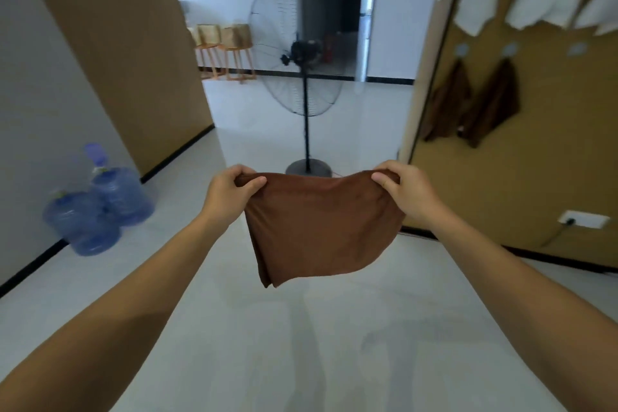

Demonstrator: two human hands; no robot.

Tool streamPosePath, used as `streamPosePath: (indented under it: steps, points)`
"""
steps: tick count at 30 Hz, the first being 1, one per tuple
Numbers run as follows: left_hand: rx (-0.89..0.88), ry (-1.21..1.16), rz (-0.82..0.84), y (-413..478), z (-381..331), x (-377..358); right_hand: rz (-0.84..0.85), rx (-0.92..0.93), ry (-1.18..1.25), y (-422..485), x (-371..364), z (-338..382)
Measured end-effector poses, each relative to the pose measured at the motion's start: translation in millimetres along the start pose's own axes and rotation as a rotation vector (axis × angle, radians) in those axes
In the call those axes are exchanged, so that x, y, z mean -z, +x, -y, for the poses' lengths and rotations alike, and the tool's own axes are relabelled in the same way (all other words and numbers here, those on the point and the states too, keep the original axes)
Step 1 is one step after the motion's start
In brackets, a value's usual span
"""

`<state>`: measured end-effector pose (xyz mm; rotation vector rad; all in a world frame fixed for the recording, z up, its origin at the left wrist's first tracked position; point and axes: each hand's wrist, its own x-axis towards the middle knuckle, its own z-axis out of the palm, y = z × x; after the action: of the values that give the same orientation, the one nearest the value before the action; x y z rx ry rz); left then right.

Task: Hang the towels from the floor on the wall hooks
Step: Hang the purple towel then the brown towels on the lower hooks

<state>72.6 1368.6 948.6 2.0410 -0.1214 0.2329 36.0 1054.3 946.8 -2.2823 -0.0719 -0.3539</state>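
The brown towel hangs folded (clear of the floor), its top corners pinched by left hand and right hand fingers.

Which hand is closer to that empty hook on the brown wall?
Right. The right hand, pinching the towel's right corner, is below and left of the hook; the left hand, on the other corner, is farther left.

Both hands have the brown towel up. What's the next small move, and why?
Probably turn right and carry the brown towel toward the bare hook. The left hand and right hand pinch its top corners, it hangs off the floor, and the two hooks left of the bare one already carry hung towels.
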Motion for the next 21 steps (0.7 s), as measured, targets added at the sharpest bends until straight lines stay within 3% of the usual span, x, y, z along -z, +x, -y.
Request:
streamPosePath:
  steps: [9, 21]
  points:
    - [-0.159, 0.013, 0.217, 8.3, -108.1, -169.8, -0.249, -0.192, -0.104, -73.6, 162.1, -95.6]
    - [-0.624, 0.271, 0.42, 91.8, -209.5, -352.0, -0.452, -0.388, -0.451, -77.5, 297.8, -171.1]
